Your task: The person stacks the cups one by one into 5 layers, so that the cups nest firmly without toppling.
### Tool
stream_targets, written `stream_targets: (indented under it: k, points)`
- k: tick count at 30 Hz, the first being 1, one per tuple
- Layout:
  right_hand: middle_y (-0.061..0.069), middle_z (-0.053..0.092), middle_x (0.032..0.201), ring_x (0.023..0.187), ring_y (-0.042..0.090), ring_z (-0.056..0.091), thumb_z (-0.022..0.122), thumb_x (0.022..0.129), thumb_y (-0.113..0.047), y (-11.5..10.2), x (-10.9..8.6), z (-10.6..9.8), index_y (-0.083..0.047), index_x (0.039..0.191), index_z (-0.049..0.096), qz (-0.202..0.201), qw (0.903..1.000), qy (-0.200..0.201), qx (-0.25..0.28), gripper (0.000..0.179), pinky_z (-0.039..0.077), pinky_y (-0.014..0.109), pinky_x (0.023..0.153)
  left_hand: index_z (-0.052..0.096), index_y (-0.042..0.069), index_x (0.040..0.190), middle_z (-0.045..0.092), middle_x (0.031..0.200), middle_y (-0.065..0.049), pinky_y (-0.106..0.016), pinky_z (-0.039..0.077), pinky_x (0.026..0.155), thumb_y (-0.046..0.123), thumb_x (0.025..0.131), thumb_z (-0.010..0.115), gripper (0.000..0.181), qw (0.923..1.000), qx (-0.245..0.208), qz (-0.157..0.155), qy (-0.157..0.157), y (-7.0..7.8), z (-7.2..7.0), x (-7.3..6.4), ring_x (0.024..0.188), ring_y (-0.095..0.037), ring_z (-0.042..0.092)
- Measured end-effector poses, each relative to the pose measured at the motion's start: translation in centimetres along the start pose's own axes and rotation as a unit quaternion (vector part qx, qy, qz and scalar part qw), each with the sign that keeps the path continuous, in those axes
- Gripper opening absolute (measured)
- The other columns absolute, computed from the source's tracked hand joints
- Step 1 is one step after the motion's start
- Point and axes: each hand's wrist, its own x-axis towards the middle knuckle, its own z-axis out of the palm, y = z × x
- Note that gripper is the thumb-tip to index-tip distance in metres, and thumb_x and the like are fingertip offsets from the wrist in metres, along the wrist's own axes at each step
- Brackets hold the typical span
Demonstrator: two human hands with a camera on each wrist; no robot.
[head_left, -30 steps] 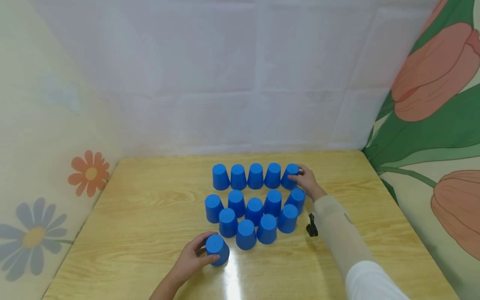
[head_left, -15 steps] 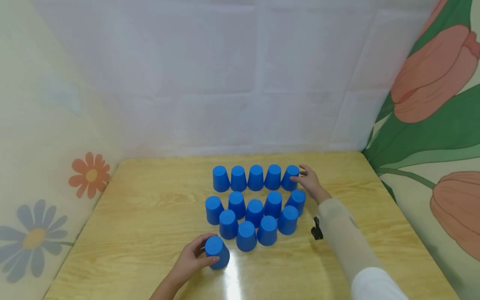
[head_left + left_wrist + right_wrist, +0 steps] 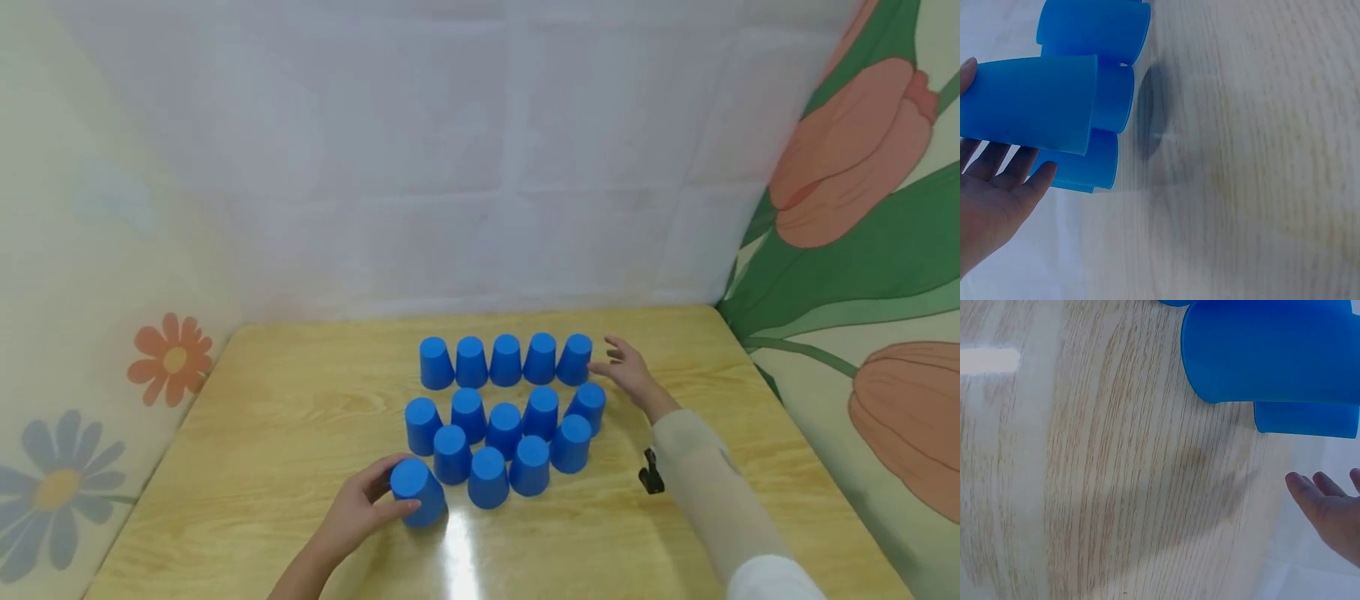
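Saw a white cloth backdrop behind a wooden table, with flower-painted walls at both sides. Counted nine upturned blue cups clustered in front, and a back row of five near the far edge. Found the right hand spread, drawn back from the row's end cup after gripping it a moment earlier. Found the left hand curled round a lone blue cup, tilted, shifted slightly leftward and seemingly raised off the wood. Judged the end cup released, leaving only the left-hand cup in work. Noted widest room left of the cups, then a strip between row and cluster, then a narrow gap between right hand and end cup. Noted, beside the right sleeve, a small black object.
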Motion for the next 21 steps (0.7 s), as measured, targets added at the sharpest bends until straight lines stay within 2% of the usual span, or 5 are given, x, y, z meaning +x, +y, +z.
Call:
stream_targets:
  k: [4, 11, 21]
  points:
    - [0.026, 0.02, 0.135, 0.12, 0.041, 0.022, 0.059, 0.082, -0.019, 0.1, -0.5, -0.1, -0.006, 0.137, 0.018, -0.004, 1.0, 0.002, 0.002, 0.069, 0.028, 0.051, 0.092, 0.052, 0.005, 0.115, 0.053, 0.112, -0.009, -0.044, 0.036, 0.089, 0.016, 0.07, 0.071, 0.05, 1.0, -0.002, -0.007, 0.006, 0.3, -0.6, 0.1, 0.107, -0.029, 0.046]
    - [0.026, 0.023, 0.133, 0.119, 0.041, 0.025, 0.059, 0.082, -0.018, 0.2, -1.4, -0.4, -0.005, 0.136, 0.02, -0.03, 0.9994, 0.007, 0.017, 0.068, 0.03, 0.05, 0.091, 0.049, 0.004, 0.117, 0.052, 0.114, -0.012, -0.045, 0.036, 0.088, 0.017, 0.073, 0.069, 0.05, 0.9998, -0.005, 0.019, 0.001, 1.2, -1.4, 0.6, 0.107, -0.03, 0.045]
    - [0.025, 0.025, 0.133, 0.119, 0.04, 0.027, 0.061, 0.08, -0.029, -0.3, -3.1, -1.1, -0.007, 0.136, 0.02, -0.051, 0.9981, 0.007, 0.035, 0.073, 0.029, 0.049, 0.093, 0.048, 0.005, 0.12, 0.05, 0.117, -0.013, -0.048, 0.038, 0.085, 0.019, 0.076, 0.066, 0.049, 0.9981, 0.003, 0.061, -0.012, 2.7, -2.6, 2.0, 0.108, -0.032, 0.045]
